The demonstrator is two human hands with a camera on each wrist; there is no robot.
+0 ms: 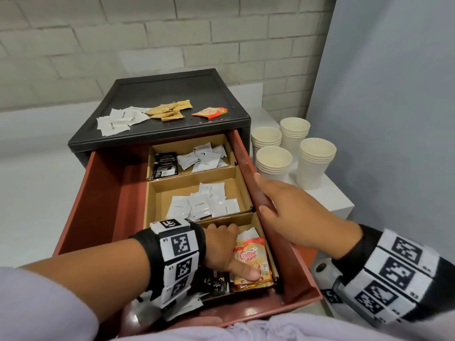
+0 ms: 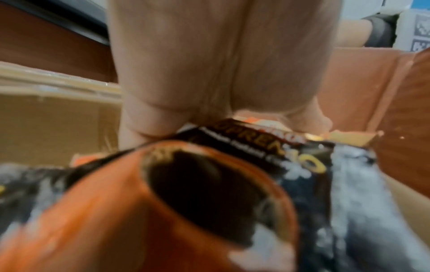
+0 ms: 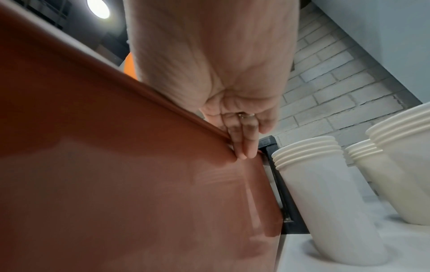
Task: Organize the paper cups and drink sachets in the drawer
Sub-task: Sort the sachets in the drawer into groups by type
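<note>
The red drawer (image 1: 98,193) stands pulled out, with cardboard compartments along its right half. My left hand (image 1: 226,249) is down in the nearest compartment. Its thumb presses on an orange Coffee mate sachet (image 1: 256,257). In the left wrist view its fingers (image 2: 149,121) curl down over the far edge of a black coffee sachet (image 2: 302,184) lying under the palm. My right hand (image 1: 273,195) holds the drawer's right wall, thumb inside and straight fingers (image 3: 242,145) against the outside. Stacks of white paper cups (image 1: 273,163) stand on the counter to the right of the drawer.
On the black cabinet top lie white sachets (image 1: 118,121), tan sachets (image 1: 170,110) and an orange sachet (image 1: 209,112). The middle compartment holds cream sachets (image 1: 202,205); the back one holds white sachets (image 1: 206,156) and black sachets (image 1: 165,166). The drawer's left half (image 1: 128,193) is bare.
</note>
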